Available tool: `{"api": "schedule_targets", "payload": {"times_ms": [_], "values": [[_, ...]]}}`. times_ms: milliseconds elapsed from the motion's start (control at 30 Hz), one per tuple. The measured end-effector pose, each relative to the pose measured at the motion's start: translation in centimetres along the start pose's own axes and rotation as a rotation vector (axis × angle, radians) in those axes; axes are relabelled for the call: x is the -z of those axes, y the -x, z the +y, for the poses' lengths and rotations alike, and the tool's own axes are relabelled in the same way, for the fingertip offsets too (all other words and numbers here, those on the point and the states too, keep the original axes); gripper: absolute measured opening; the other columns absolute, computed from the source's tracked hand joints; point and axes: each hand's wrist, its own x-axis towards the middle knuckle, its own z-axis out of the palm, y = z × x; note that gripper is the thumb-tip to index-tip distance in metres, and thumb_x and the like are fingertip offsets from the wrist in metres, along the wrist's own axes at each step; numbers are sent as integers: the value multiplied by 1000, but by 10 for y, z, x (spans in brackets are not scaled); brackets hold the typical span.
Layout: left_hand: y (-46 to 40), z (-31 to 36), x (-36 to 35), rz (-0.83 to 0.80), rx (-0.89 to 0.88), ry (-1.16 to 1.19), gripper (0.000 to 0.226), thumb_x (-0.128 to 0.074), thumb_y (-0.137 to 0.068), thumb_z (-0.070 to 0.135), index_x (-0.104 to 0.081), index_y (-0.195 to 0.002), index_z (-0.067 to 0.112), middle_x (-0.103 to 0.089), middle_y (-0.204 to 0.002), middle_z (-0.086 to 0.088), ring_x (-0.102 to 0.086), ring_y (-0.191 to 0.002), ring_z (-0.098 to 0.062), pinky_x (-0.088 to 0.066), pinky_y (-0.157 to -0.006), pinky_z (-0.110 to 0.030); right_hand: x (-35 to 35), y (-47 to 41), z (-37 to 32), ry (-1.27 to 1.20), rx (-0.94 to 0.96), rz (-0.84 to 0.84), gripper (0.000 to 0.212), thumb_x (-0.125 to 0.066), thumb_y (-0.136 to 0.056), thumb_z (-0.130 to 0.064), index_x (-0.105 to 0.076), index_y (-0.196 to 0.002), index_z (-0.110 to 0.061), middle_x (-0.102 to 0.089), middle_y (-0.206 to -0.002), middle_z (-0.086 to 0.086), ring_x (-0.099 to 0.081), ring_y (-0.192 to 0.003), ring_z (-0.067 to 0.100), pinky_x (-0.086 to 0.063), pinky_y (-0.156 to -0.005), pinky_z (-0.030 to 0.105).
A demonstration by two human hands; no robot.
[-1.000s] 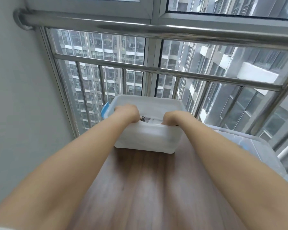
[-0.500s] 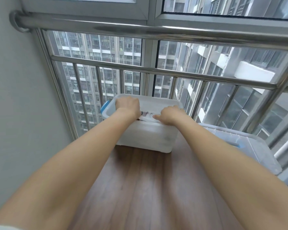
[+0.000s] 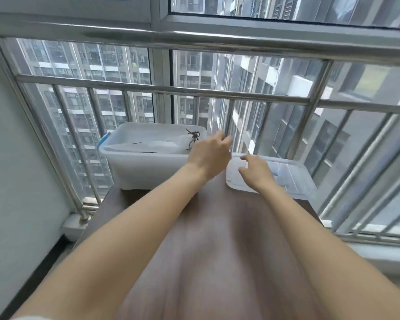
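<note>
A translucent white plastic box (image 3: 143, 169) stands at the far end of the wooden table (image 3: 217, 250), uncovered. Inside it lie clear plastic bags and a dark tangled cord (image 3: 193, 136). The box's flat translucent lid (image 3: 291, 183) lies on the table to its right. My left hand (image 3: 209, 155) hovers by the box's right end with loosely curled fingers and holds nothing. Fingers spread, my right hand (image 3: 255, 173) is over the lid's near left part; whether it touches the lid I cannot tell.
A steel railing (image 3: 229, 95) with vertical bars and window glass runs right behind the box and lid. A pale wall (image 3: 14, 181) closes the left side. The box has a blue latch (image 3: 103, 140) on its left end.
Both hands have left the inside of the box and moved right, toward the lid. The view has swung right, so the box now sits further left.
</note>
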Motion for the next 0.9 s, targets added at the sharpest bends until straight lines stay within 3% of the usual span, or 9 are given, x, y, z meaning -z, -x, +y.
{"api": "schedule_targets", "payload": {"times_ms": [133,233,333,467,533,600,700,800,900], "values": [[-3,38,-47,-275,-104,64,33,-41,-90,5,-53,-120,9,-52,-121,-8,-54,-107,-28,-37,-65,-34,-7,5,65,150,-134,-112,47,-47,-87,-5,-43,-134,-9,-47,-136,14,-42,-127,31,-42,-99,40],[-5,50,-84,-537,-47,85,42,-46,-88,10,-47,-130,10,-47,-132,-9,-46,-121,-28,-46,-85,-39,-15,7,96,233,-117,-141,37,-57,-86,-13,-51,-123,-10,-50,-130,13,-47,-122,32,-43,-98,39],[-4,52,-111,-637,-15,103,45,-47,-85,8,-46,-130,9,-46,-133,-11,-45,-122,-29,-43,-98,-42,-18,9,115,329,-40,-75,20,-56,-88,-15,-56,-108,-10,-53,-116,14,-51,-110,34,-44,-87,38],[-6,51,-114,-522,6,89,50,-54,-84,11,-42,-133,13,-47,-133,-10,-45,-122,-29,-38,-95,-37,-9,9,125,313,82,104,12,-43,-93,-12,-52,-101,-11,-57,-106,14,-53,-98,34,-38,-81,37],[-9,48,-108,-457,30,125,47,-59,-85,17,-43,-129,15,-48,-130,-9,-47,-118,-28,-37,-92,-36,2,10,124,261,138,229,12,-42,-95,-17,-52,-101,-12,-59,-101,12,-53,-99,32,-32,-94,39],[-13,48,-94,-359,126,287,34,-57,-88,14,-46,-120,14,-53,-124,-9,-51,-110,-29,-40,-85,-35,13,14,122,192,174,344,14,-44,-95,-19,-53,-103,-13,-61,-100,8,-53,-104,27,-16,-110,40],[-19,57,-60,-162,201,536,22,-58,-90,10,-51,-110,8,-59,-109,-8,-51,-92,-26,-36,-74,-30,29,25,116,-33,188,544,21,-53,-91,-18,-55,-110,-9,-58,-112,9,-50,-111,28,-19,-110,40],[-19,63,-20,-5,239,698,27,-59,-91,14,-55,-116,5,-54,-100,-1,-46,-87,-17,-28,-68,-19,47,38,100,-324,38,702,54,-62,-87,-20,-40,-134,-9,-31,-143,17,-26,-134,31,-17,-109,28],[-15,56,12,92,272,794,29,-54,-94,18,-56,-122,10,-59,-108,-2,-52,-92,-18,-35,-74,-19,62,50,82,-597,-195,608,80,-63,-86,-28,-13,-147,-13,-6,-152,19,-7,-143,29,-12,-115,34]]}}
